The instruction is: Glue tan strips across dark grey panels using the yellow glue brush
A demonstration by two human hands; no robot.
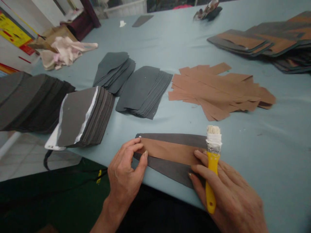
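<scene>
A brown strip (167, 152) lies lengthwise over a dark grey tapered sheet (170, 171) at the table's near edge. At the strip's left end, my left hand (126, 165) grips it between thumb and fingers. My right hand (233, 194) has a paintbrush (213, 171) tucked between its fingers, yellow handle toward me and white-coated bristles pointing away. Its fingertips also press on the right end of the strip and sheet, which the hand partly covers. Beyond them lies a loose pile of brown strips (218, 89).
Dark green-grey sheets (141, 89) are fanned out behind the work. A dark stack with white-edged top piece (77, 113) stands left, beside another dark stack (31, 100). Grey-and-brown pieces (267, 40) pile up at far right. A crumpled pale cloth (65, 51) sits back left.
</scene>
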